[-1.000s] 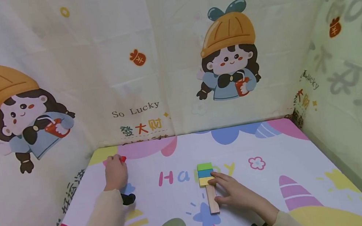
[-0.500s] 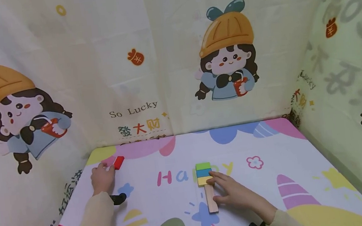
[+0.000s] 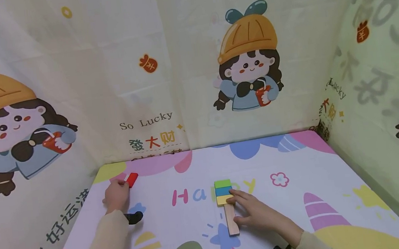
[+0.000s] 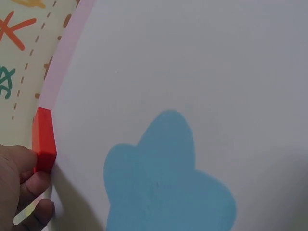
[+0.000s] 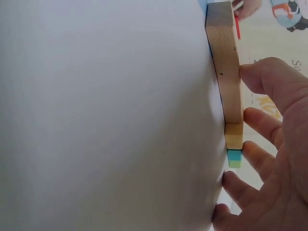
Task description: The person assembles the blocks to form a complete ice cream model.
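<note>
At the far left of the table, my left hand (image 3: 117,196) pinches the near end of a red block (image 3: 132,180) between thumb and fingers; the left wrist view shows the block (image 4: 44,137) standing out past the fingertips. Near the middle lie a green block (image 3: 222,183), a blue block (image 3: 223,191) and a yellow block (image 3: 223,200) in a row, edge to edge. A long plain wooden block (image 3: 232,220) runs from the yellow one toward me. My right hand (image 3: 257,211) rests along their right side, fingers spread and relaxed, thumb against the wooden block.
A white tabletop cover (image 3: 262,166) printed with colourful shapes and letters carries the blocks. Patterned fabric walls (image 3: 195,80) rise behind the table and along both sides. A black wrist strap part (image 3: 134,217) hangs beside the left sleeve.
My left hand has shifted left and toward me, uncovering the red block it mostly hid, and its fingers now pinch the block's near end. The right hand and the row of blocks stay put.
</note>
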{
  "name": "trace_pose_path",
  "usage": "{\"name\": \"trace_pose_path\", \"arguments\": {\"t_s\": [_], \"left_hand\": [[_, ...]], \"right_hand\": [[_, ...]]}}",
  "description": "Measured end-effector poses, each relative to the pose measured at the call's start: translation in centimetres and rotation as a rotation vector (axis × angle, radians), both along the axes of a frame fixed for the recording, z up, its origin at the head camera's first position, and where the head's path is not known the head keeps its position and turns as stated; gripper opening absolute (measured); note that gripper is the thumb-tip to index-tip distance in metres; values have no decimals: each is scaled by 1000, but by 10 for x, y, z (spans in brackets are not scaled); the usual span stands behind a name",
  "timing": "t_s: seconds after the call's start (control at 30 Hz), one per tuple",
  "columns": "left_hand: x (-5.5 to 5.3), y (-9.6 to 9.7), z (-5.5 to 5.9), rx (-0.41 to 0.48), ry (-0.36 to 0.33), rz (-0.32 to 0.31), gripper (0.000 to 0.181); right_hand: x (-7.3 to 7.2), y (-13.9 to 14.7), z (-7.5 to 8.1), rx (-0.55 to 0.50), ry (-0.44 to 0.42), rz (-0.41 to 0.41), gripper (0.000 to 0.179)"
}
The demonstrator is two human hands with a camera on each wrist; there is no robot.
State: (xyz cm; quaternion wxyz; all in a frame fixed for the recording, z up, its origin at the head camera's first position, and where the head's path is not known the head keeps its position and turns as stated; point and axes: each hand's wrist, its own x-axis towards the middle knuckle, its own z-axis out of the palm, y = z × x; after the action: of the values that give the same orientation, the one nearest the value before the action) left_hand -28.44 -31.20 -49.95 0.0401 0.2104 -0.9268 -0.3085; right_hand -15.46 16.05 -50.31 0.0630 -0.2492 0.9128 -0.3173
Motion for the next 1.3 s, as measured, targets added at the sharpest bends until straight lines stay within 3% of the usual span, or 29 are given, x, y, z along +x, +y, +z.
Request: {"name": "trace_pose_path", "arguments": {"t_s": [0.53,1.0,1.3], "left_hand": [[-5,35,14,30,-40,-122,32],[-18,78,4,64,-25,-145,30],[-14,109,3,90,-3,-180,29]], "right_hand": [[0,1,3,11,-16,-11,52],[1,-1,5,-3,-37,-9,52],[1,-1,2,5,-33,-10,52]]}}
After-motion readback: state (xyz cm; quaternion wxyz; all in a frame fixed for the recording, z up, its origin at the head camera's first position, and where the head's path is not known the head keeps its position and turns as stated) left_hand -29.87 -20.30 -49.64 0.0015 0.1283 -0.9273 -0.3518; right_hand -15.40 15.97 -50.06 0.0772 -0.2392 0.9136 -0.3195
